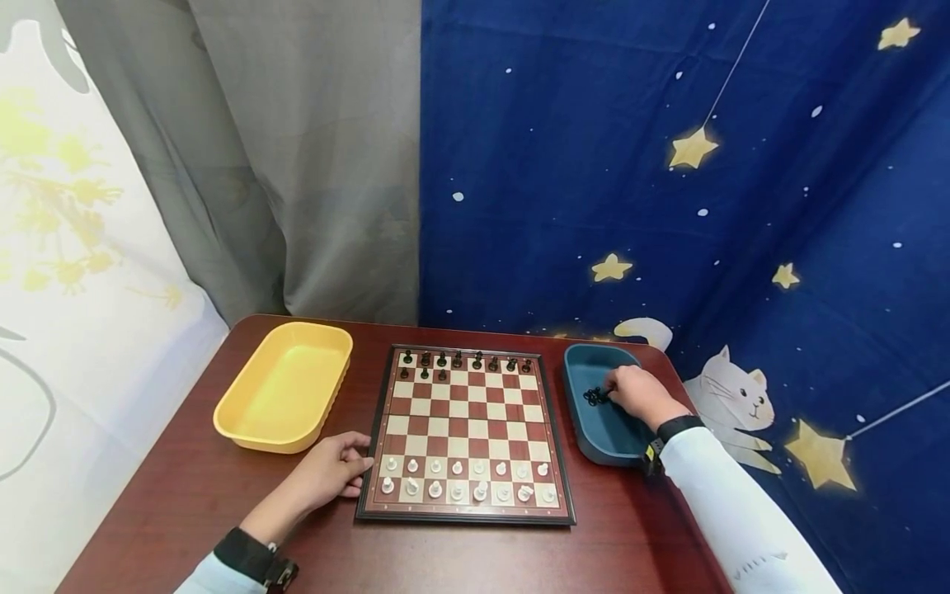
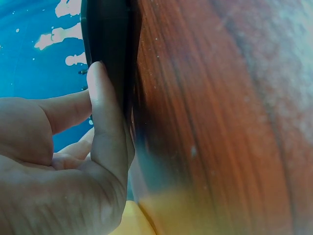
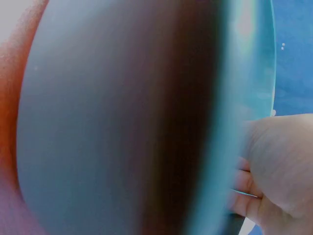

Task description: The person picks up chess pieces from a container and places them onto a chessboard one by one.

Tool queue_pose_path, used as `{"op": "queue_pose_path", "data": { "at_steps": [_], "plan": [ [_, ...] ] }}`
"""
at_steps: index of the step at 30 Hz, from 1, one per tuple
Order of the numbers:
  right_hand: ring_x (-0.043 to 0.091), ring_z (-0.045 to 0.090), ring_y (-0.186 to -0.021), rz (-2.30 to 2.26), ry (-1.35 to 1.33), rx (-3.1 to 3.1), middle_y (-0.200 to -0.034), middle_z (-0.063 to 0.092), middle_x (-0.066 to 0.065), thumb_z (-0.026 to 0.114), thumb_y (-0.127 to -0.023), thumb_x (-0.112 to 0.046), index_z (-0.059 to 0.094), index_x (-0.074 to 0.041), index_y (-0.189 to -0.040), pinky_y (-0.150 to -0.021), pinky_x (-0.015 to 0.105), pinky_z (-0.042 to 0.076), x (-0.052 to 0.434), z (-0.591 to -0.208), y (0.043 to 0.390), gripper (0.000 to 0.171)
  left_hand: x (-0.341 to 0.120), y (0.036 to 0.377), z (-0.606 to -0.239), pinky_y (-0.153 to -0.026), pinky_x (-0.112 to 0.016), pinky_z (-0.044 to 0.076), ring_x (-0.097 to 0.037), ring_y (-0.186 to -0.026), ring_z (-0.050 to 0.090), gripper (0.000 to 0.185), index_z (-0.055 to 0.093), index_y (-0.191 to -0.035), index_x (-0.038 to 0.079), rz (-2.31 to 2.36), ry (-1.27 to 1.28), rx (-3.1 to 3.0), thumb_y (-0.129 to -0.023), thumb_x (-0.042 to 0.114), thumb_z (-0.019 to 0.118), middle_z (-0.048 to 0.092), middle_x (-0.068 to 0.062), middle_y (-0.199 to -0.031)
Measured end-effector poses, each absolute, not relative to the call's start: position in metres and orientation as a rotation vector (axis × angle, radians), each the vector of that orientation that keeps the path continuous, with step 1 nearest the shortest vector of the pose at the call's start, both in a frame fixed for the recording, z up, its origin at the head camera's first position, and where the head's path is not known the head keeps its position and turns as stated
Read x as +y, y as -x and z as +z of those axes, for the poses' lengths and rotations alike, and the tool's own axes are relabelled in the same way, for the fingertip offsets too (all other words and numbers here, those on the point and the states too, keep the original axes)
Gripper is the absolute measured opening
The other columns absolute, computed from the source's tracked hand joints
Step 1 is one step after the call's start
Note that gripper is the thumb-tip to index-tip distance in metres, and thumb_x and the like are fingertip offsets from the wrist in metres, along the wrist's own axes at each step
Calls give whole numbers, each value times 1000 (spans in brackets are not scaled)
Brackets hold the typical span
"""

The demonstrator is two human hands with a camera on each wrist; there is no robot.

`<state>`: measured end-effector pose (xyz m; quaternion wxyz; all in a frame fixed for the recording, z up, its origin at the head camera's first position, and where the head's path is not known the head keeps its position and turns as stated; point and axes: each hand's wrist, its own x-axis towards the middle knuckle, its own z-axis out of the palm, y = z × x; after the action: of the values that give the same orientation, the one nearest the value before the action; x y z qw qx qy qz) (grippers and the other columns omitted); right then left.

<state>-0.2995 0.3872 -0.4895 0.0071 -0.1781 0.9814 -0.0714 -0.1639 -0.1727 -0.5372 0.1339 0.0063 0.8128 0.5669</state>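
Right hand (image 1: 637, 394) in the dark teal plastic tray (image 1: 594, 441), grip state unclear, at small black chess pieces (image 1: 594, 397); left hand (image 1: 330, 473), fingers relaxed, steadies the red-and-cream chessboard (image 1: 466, 437) on the desk (image 1: 185, 487); best pinch one piece, lift straight.

White sleeves (image 1: 731, 503), black wristbands (image 1: 677, 427) (both wrists)

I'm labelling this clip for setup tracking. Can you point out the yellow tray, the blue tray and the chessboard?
yellow tray (image 1: 245, 429): head view, on its near rim.
blue tray (image 1: 575, 412): head view, on its left wall.
chessboard (image 1: 463, 425): head view, on a bare middle square.
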Motion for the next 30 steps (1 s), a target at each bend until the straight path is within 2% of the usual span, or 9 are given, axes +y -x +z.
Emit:
{"op": "queue_pose_path", "data": {
  "at_steps": [7,12,24,30],
  "plan": [
    [22,67,-80,-256,550,3107,-95,76,11,76,-98,3,80,1,-106,-74,48,64,384,-471,293,10,-173,165,-536,-58,-38,67,-19,-64,68,32,64,-136,-9,1640,-10,2363,-105,-2,71,66,-10,-84],
    [22,69,-82,-282,565,3122,-100,78,12,75,-101,0,80,1,-112,-76,48,65,364,-446,289,12,-174,166,-536,-59,-39,67,-19,-64,69,32,64,-136,-9,1637,-12,2361,-105,-2,70,66,-10,-85],
    [18,68,-86,-325,669,3029,-110,77,8,75,-106,-10,79,-8,-119,-77,40,61,266,-423,293,14,-175,167,-538,-59,-38,67,-19,-65,69,32,64,-136,-9,1635,-21,2354,-106,-2,70,67,-10,-86],
    [17,68,-88,-300,779,2964,-114,77,7,72,-108,-11,80,-7,-122,-81,41,60,219,-425,304,17,-176,167,-539,-59,-38,67,-19,-65,69,32,64,-136,-9,1634,-24,2352,-106,-1,70,67,-10,-85]
  ]
}}
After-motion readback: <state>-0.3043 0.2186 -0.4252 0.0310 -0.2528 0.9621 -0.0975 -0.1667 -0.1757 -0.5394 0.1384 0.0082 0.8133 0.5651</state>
